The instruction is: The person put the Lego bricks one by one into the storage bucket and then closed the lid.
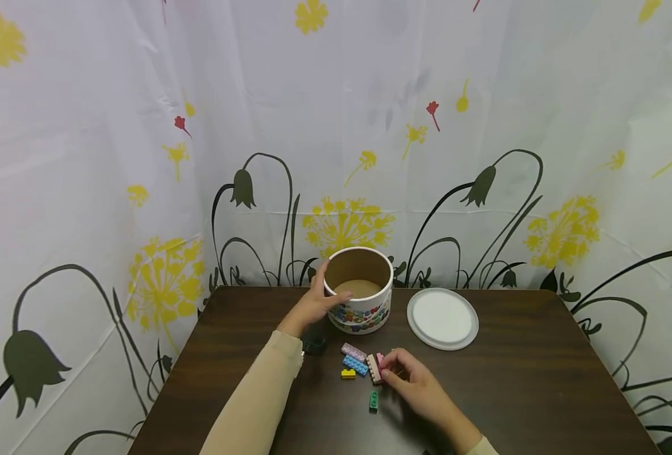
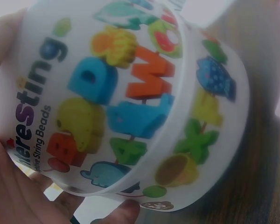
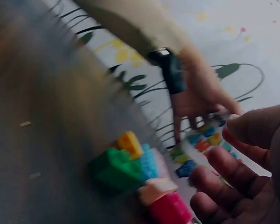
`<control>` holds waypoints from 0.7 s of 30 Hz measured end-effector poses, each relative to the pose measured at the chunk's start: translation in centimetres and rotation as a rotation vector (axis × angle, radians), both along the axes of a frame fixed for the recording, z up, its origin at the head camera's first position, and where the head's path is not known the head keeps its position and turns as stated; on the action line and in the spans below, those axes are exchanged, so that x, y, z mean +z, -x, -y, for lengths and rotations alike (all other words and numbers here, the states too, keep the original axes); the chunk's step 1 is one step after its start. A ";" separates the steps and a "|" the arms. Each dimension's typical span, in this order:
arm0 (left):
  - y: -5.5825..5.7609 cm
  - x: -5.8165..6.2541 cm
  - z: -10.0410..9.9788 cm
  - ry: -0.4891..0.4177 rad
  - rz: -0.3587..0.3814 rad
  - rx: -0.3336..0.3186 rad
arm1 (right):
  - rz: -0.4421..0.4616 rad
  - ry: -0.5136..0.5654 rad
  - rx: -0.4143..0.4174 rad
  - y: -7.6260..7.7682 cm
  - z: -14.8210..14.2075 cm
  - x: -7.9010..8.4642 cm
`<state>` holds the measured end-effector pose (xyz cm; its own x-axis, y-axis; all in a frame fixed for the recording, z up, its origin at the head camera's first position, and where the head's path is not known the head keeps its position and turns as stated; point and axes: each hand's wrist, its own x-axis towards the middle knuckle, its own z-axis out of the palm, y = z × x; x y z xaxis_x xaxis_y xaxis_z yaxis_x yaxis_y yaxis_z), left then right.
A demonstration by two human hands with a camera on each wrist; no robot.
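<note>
My left hand [image 1: 313, 306] grips a white bucket [image 1: 364, 314] by its left side, with the thumb over the rim. Printed letters and animals cover the bucket's outside in the left wrist view, and its tan inside shows nothing in it from the head. Beside a hot pink toy brick [image 3: 171, 208] is my right hand [image 1: 421, 385], fingers loosely bent, nothing showing between them in the right wrist view. Around that brick lie a peach brick [image 1: 373, 369], a blue brick [image 1: 355, 364], a pale pink brick [image 1: 353, 352], a yellow brick [image 1: 348, 374] and a green brick [image 1: 373, 402].
A round white lid [image 1: 443, 319] lies flat to the right of the bucket. The dark wooden table [image 1: 518, 366] ends at a white curtain [image 1: 342, 114] with printed flowers. A dark band [image 3: 171, 72] circles my left wrist.
</note>
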<state>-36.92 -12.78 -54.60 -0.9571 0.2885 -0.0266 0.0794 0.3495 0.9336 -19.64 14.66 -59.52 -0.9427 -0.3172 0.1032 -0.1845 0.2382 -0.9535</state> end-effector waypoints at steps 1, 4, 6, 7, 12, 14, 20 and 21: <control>0.1 0.0 0.0 0.000 -0.002 -0.004 | -0.003 -0.015 0.015 -0.4 -0.1 -0.3; 0.2 -0.1 0.1 0.007 -0.002 -0.013 | -0.017 -0.047 0.048 -1.3 -0.2 -0.8; 0.3 -0.1 0.1 0.005 -0.004 -0.012 | -0.029 -0.060 0.057 -1.6 -0.2 -1.0; 0.3 -0.2 0.1 0.005 -0.004 -0.009 | -0.041 -0.070 0.059 -1.8 -0.2 -1.2; 0.2 0.0 0.0 0.004 -0.004 -0.003 | -0.082 -0.130 0.056 -2.3 -0.1 -2.3; 0.1 0.1 -0.1 0.003 0.004 0.002 | -0.099 -0.145 0.059 -2.3 -0.1 -2.9; -0.1 0.2 -0.1 -0.006 0.016 0.016 | -0.122 -0.142 0.069 -2.4 0.1 -4.2; -0.2 0.2 -0.1 -0.007 0.016 0.015 | -0.117 -0.140 0.068 -2.4 0.2 -4.3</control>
<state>-36.75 -12.70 -54.38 -0.9608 0.2744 -0.0397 0.0595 0.3439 0.9371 -17.22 14.46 -63.82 -0.9026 -0.3991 0.1612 -0.3126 0.3502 -0.8830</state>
